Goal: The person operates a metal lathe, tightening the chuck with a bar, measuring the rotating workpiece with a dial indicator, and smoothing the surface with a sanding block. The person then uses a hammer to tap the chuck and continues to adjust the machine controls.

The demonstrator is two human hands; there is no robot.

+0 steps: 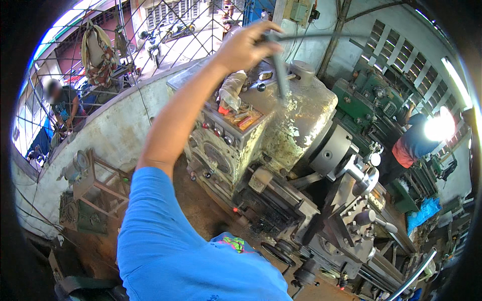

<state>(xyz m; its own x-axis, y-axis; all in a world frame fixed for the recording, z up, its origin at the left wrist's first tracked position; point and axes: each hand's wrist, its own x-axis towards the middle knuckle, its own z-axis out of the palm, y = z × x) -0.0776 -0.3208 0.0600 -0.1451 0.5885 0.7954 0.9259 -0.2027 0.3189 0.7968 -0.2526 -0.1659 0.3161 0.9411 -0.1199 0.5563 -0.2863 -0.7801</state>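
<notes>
The left hand (248, 47) is raised high, fingers curled tight around the tool (279, 72); the right hand is out of view, so I cannot tell its state. The tool is smooth, dark-grey metal with 2 straight bars: 1 slants down over the headstock (306, 115), 1 reaches right and blurs. I cannot tell whether the lower tip touches.

The headstock is a heavy rounded casting, its paint flaked into cream patches. A shallow tray (257, 114) with squared metal edges lies to its left, a crumpled pale cloth (232, 90) beside it. Below right sits the chuck (329, 153), a thick, smooth steel drum.

Open air lies right of the tool, out toward the green machine (371, 93). On the left, brown floor (188, 200) runs between the lathe's box-like end and a thin-legged stand (100, 183); behind, a rough, stained wall (100, 130) curves round.
</notes>
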